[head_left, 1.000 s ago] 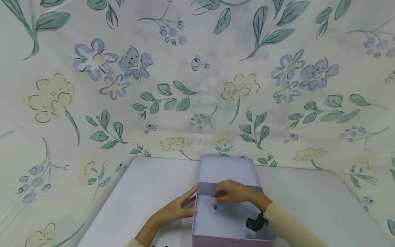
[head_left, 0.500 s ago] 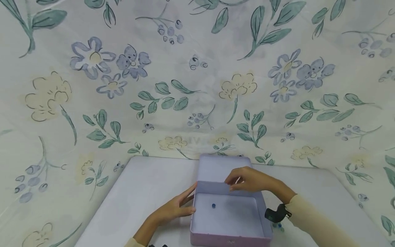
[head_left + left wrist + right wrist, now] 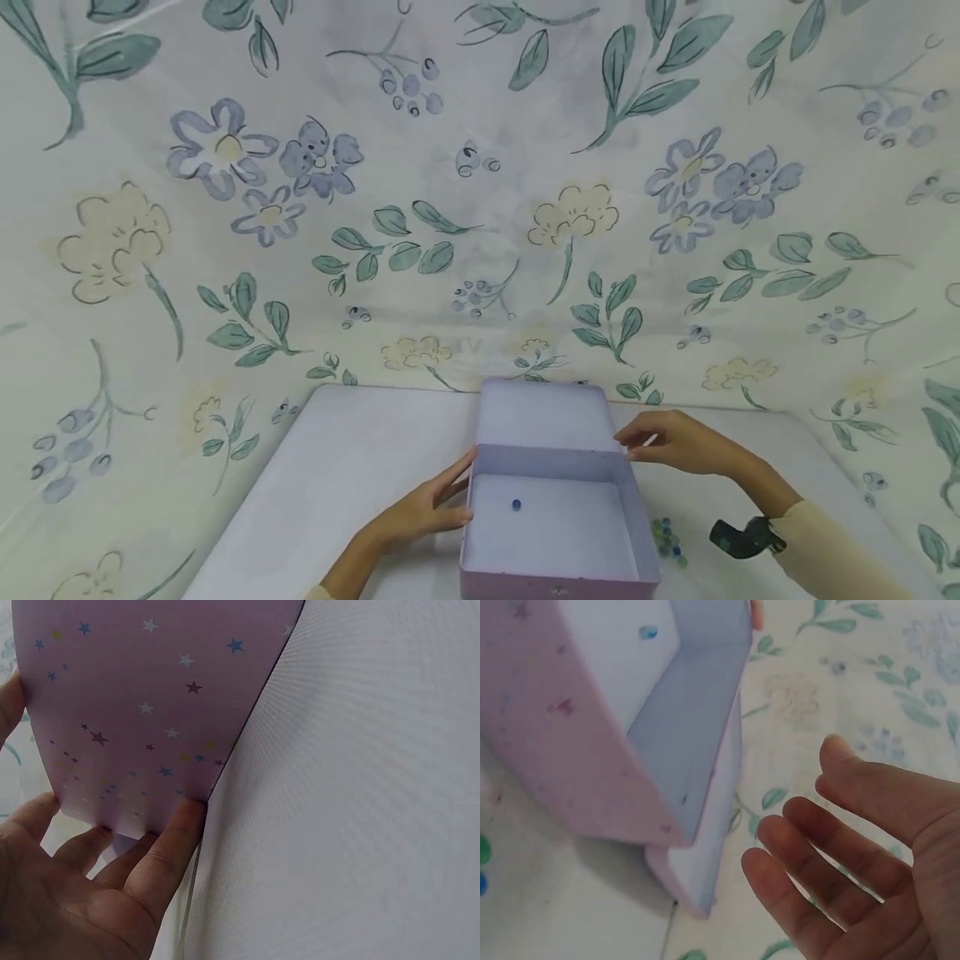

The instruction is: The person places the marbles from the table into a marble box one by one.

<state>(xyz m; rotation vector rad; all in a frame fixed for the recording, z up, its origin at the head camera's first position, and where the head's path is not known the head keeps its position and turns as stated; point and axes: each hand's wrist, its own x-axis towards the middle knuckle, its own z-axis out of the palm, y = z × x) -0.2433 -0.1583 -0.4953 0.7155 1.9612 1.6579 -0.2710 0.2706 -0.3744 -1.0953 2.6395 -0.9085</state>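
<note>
A lilac box [image 3: 570,533] stands on the table with its lid [image 3: 543,414] folded back behind it. Inside, toward the left, lies one small blue marble [image 3: 516,505]. My left hand [image 3: 416,512] rests against the box's left side; in the left wrist view its extended fingertips touch the star-printed pink wall [image 3: 150,682]. Past the box's far right corner hovers my right hand [image 3: 686,442], holding nothing. The right wrist view shows that hand's fingers [image 3: 802,855] loosely bent and spread, apart from the box.
Several green and blue marbles [image 3: 666,537] lie together on the white table [image 3: 375,433], just right of the box. A floral cloth [image 3: 480,233] hangs behind the table. A black wrist strap device [image 3: 742,537] sits on the right wrist.
My right hand has come up out of the box and moved right, beyond its wall. The blue marble stays behind inside. My left hand keeps its place on the box.
</note>
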